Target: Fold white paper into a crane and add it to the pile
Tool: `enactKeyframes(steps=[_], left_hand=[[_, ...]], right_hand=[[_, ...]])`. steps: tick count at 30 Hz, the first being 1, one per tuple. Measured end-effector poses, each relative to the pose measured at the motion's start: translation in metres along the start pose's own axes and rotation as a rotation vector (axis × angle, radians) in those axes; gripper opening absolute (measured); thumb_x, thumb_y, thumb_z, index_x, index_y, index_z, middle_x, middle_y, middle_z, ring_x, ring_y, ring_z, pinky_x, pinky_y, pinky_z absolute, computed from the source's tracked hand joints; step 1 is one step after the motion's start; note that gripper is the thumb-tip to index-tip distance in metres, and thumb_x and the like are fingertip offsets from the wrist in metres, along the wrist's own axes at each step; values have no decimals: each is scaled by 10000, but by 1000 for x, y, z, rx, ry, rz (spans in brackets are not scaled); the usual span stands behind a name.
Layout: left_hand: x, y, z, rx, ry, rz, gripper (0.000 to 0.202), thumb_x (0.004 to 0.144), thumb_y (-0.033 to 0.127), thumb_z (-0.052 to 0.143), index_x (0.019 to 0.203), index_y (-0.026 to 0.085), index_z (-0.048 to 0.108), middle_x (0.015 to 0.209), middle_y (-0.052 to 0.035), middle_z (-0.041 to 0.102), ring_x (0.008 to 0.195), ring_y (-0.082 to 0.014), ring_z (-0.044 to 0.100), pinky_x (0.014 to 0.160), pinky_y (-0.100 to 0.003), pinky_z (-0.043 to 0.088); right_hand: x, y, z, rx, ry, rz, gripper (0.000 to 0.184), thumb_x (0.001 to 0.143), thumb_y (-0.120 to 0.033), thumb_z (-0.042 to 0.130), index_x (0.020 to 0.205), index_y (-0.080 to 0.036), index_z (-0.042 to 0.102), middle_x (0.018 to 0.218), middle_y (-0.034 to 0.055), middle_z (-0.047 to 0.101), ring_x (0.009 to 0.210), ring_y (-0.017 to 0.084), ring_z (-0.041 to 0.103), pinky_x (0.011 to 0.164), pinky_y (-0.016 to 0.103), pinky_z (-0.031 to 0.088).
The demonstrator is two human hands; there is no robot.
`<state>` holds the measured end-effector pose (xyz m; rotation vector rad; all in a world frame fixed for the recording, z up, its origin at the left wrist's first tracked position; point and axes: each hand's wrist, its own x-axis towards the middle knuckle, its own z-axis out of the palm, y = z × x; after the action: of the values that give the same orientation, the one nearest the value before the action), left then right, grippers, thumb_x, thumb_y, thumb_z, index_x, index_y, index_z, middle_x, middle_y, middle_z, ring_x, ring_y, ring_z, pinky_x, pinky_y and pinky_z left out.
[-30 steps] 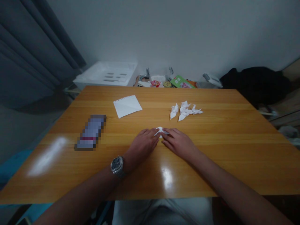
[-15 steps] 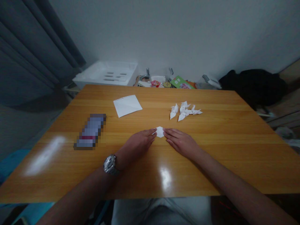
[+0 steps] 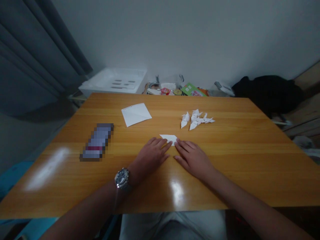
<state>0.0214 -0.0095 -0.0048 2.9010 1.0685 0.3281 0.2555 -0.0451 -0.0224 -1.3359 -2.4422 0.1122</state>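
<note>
Hands, left hand and right hand, stretched nearly flat, touch without apparent grip the small white folded paper lying on the brown wooden counter; uneven pressure could make it fold crookedly.

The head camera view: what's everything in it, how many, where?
Glossy wooden table: one, brown, centre.
Small folded paper: one, white, table middle.
Flat paper sheet: one, white, table's far left-centre.
Pointed paper figures: several, white, table's far right-centre.
Pixelated rectangle: one, grey, table left.
Slotted tray: one, white, behind table, left.
Small clutter: uncounted, mixed colours, behind table.
Crumpled heap: one, black, far right.
Curtain: one, blue-grey, left.
Wall: one, grey, behind.
Blurred item: one, blue, lower left.
Clothing: one, pale, bottom middle.
Metal watch: one, silver, left wrist.
Left grip: one bare hand, folded paper's near side.
Right grip: one bare hand, folded paper's right end.
</note>
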Motion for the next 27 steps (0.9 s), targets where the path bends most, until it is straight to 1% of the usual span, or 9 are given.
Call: enactKeyframes(steps=[2,4,8,13,17,19,21,24,27], left_hand=[[-1,-1,4,-16,-4,-17,482,999,397,566,1425,175,527,1398,-137,601,1289,-296,555,1155,-500,363],[-2,-3,7,-28,-7,-34,474,1012,419,536,1423,183,533,1459,-140,561,1349,-306,513,1187,-540,306],[-1,-10,7,-95,-34,-39,402,1042,394,477,1381,199,574,1508,-109,529,1402,-281,471,1209,-525,283],[5,-14,10,-181,-11,-31,357,1035,406,498,1281,182,626,1474,-102,562,1379,-267,496,1212,-504,305],[7,-17,16,-228,37,21,287,1013,272,531,1270,197,635,1450,-95,576,1363,-250,507,1204,-482,338],[7,-20,18,-218,58,16,290,993,199,539,1258,197,658,1449,-110,568,1361,-261,504,1197,-493,348],[7,-24,18,-208,72,10,304,986,179,549,1260,207,677,1417,-123,582,1318,-267,533,1156,-480,402],[8,-29,16,-199,70,-6,279,983,190,576,1223,230,711,1336,-113,626,1230,-266,581,1070,-444,479],[9,-29,13,-166,51,5,243,982,186,575,1169,218,728,1265,-101,656,1159,-259,605,1022,-425,502]], right_hand=[[-2,-7,1,1,5,17,491,1011,-413,529,1419,-142,570,1438,199,593,1276,341,573,1085,565,468],[-4,-13,1,21,-16,-13,491,1017,-412,519,1433,-154,560,1415,186,616,1281,329,574,1095,555,463],[-6,-17,-1,101,-48,-86,449,1027,-371,513,1430,-179,567,1398,148,640,1338,292,553,1130,520,448],[-1,-6,-7,226,-55,-124,367,1035,-333,505,1346,-185,632,1331,109,692,1276,248,614,1108,469,487],[13,17,-13,255,57,-73,308,1033,-292,503,1271,-223,686,1296,99,711,1228,240,647,1081,483,510],[20,28,-12,271,68,-87,306,1026,-259,508,1270,-240,692,1312,92,703,1241,238,639,1076,484,516],[26,35,-10,268,40,-114,315,1022,-241,521,1294,-247,680,1343,90,685,1247,231,635,1073,474,519],[30,38,-4,238,-33,-174,301,1013,-230,546,1275,-227,694,1381,102,659,1256,233,629,1074,453,519],[30,34,1,199,-61,-211,283,997,-233,573,1238,-201,717,1325,125,688,1205,254,657,1041,458,543]])
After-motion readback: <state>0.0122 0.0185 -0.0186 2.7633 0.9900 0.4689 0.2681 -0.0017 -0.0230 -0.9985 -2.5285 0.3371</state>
